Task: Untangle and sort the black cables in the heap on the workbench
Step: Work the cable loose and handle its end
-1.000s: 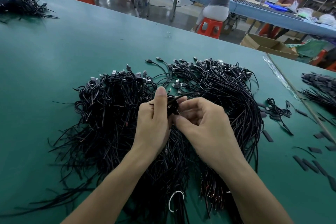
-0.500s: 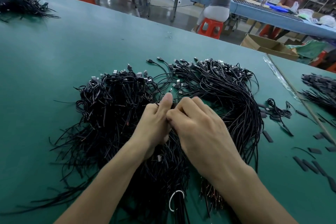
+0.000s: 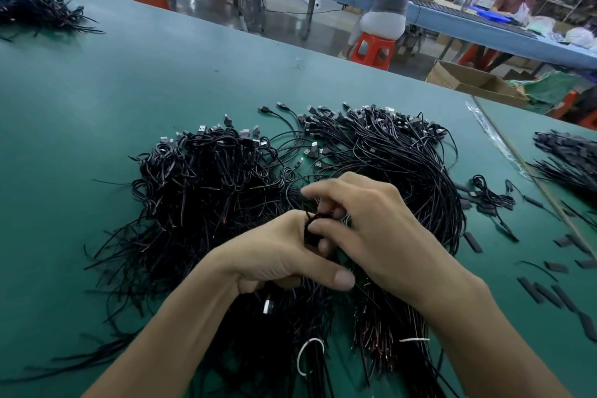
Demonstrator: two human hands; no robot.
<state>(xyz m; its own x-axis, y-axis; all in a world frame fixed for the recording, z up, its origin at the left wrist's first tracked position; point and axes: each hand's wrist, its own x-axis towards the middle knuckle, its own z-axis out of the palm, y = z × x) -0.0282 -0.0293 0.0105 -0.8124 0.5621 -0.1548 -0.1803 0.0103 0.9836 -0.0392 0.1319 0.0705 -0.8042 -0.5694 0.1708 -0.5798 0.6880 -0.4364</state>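
A big heap of black USB cables [image 3: 226, 203] covers the middle of the green workbench [image 3: 129, 90], plugs at the far side, bare wire ends toward me. A straighter bundle [image 3: 403, 165] lies on its right half. My left hand [image 3: 274, 255] is curled round a small bunch of black cable [image 3: 311, 223] above the heap, thumb stretched to the right, a USB plug [image 3: 268, 305] hanging below it. My right hand [image 3: 365, 226] meets it from the right and pinches the same bunch with thumb and fingers. White ties [image 3: 307, 355] circle cables near the front edge.
Short black sleeve pieces [image 3: 549, 294] and a small cable knot [image 3: 491, 194] are scattered on the right. More cable piles lie at far left [image 3: 35, 13] and far right [image 3: 568, 158]. Behind the bench are red stools, a cardboard box [image 3: 475, 81] and two seated people.
Both hands have dropped nearer to me. My left hand turned so its thumb points right, and my right hand's fingers opened out around the cable bunch.
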